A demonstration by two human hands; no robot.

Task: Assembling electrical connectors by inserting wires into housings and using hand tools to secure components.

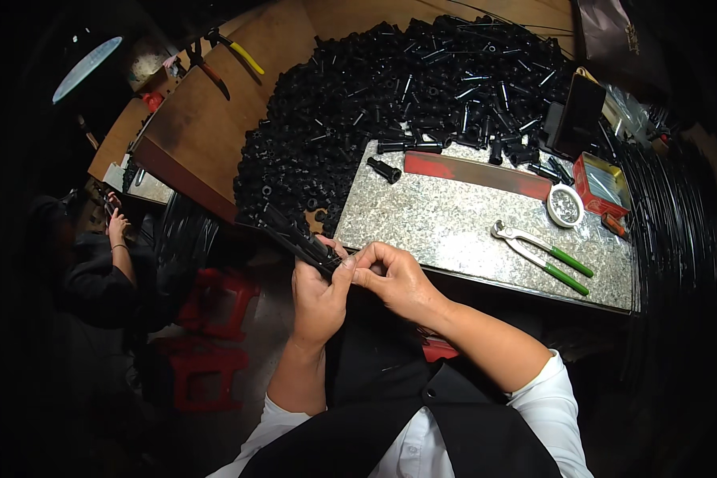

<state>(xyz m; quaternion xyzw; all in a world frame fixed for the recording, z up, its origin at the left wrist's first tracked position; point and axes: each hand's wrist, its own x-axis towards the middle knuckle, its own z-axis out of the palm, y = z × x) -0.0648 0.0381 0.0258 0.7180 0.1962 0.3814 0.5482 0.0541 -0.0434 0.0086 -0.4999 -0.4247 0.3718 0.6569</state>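
Observation:
My left hand [320,299] is wrapped round a bundle of black rods [293,237], which looks like part of an umbrella frame and slants up to the left. My right hand [398,280] meets it at the near end of the bundle, thumb and fingers pinched together. What sits in that pinch is too small to make out. Both hands are just off the front left edge of a speckled stone slab [446,227]. On the slab lie pincers with green handles [546,259], a red flat bar [474,174] and a short black tubular part [384,170].
A big heap of black tubular parts [406,88] rises behind the slab. At its right stand a white bowl of small metal bits [565,206] and a red tin [601,185]. Long black rods [669,223] hang further right. Red stools [215,303] and another person's arm [119,251] are at left.

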